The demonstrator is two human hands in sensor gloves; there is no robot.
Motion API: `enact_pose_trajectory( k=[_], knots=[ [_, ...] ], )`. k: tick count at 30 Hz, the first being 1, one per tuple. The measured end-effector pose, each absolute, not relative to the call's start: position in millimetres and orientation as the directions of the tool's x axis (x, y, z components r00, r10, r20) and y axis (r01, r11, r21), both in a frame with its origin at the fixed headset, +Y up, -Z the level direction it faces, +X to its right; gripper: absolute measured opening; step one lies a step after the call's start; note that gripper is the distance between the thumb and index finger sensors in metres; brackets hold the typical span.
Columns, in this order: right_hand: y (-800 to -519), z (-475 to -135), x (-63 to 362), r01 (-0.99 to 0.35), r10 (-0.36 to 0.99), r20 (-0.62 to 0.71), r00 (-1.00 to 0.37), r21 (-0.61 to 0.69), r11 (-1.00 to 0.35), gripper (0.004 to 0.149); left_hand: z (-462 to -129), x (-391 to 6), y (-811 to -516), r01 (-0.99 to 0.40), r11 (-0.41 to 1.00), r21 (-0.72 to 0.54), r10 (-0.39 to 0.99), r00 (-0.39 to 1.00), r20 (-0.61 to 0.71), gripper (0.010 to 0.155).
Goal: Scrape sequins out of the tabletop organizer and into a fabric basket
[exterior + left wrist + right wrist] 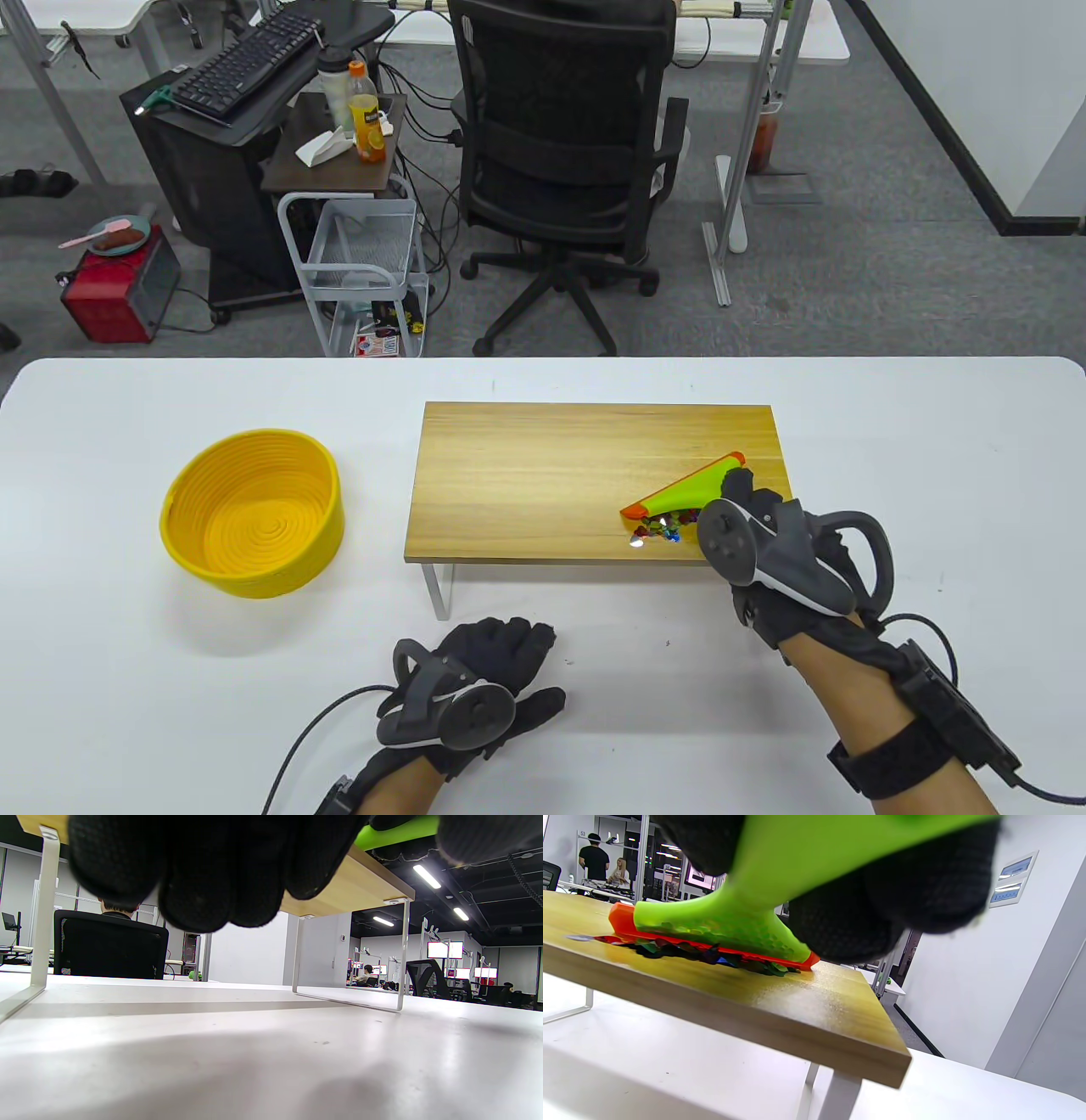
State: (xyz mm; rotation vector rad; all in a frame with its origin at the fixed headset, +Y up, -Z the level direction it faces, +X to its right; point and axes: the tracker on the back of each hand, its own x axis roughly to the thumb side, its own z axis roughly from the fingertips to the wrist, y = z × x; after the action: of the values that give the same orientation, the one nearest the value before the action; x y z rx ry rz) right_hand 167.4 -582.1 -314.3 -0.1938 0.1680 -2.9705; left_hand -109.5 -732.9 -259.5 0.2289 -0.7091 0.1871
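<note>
**Scraper set behind sequin pile, basket waiting far left**

Nearest the camera: left hand [475, 679], lying palm down on the white desk [594, 747] in front of the organizer, fingers loosely extended and holding nothing. Judged idle, kept free for later.

Far left on the desk: yellow fabric basket [253, 511], upright, mouth open, well apart from the organizer's left edge. No sequins visible inside.

Centre: wooden tabletop organizer [594, 480] on white metal legs, top raised off the desk.

Right: sequins [660, 531] in a small multicoloured pile near the front right part of the board. Green scraper [683, 492] with orange edge rests just behind the pile, edge down on the wood. Right hand [764, 552] grips its handle, fingers wrapped around it. Blade angle suggests the pile will be pushed along the board; sequins have to travel toward the basket side.
</note>
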Motion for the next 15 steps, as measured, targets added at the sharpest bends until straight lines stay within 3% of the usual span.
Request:
enact_pose_trajectory(
  k=[15],
  knots=[
    [-586.7,-291.9,163.0,0.143,-0.160,0.107,-0.981,-0.146,-0.979,0.057,-257.7,-107.6,-733.4,-0.244,0.959,0.147,0.087,0.741,0.666,0.076]
  ],
)
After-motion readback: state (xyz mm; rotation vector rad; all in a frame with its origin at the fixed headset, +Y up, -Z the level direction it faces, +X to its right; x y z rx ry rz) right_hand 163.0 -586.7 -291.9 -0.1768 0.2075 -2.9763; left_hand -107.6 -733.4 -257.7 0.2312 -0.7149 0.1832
